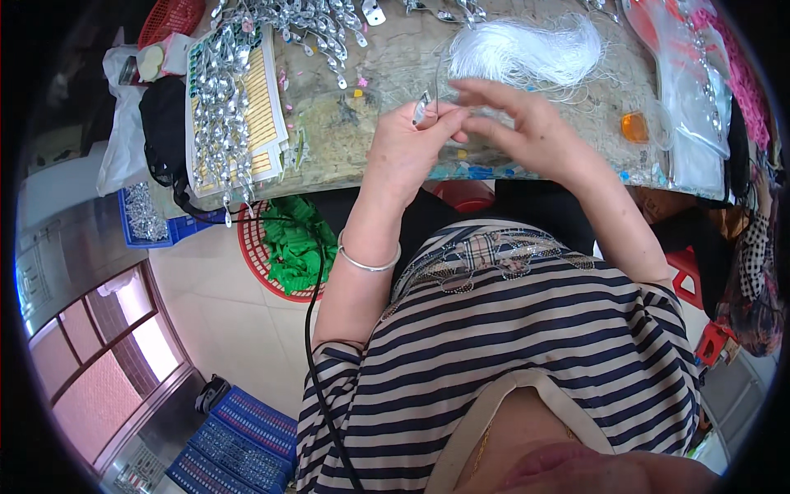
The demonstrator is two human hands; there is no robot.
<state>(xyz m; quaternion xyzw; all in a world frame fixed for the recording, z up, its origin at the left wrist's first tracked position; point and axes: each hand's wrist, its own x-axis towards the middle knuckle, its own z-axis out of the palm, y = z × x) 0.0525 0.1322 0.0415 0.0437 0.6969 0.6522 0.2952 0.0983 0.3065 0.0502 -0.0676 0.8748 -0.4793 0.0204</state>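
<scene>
Navy-and-beige striped top [502, 354]; silver bangle [368, 267]; gold chain [480, 449].

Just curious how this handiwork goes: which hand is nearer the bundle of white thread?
Right. The right hand is just below the bundle of white thread in the picture; the left hand is farther off, toward the lower left.

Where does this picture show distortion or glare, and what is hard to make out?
Head view: the near edge of the table bends and the corners go black; head view: one pane at lower left glares white; head view: the shiny piece in the left hand catches light, its finer detail too small to tell.
</scene>
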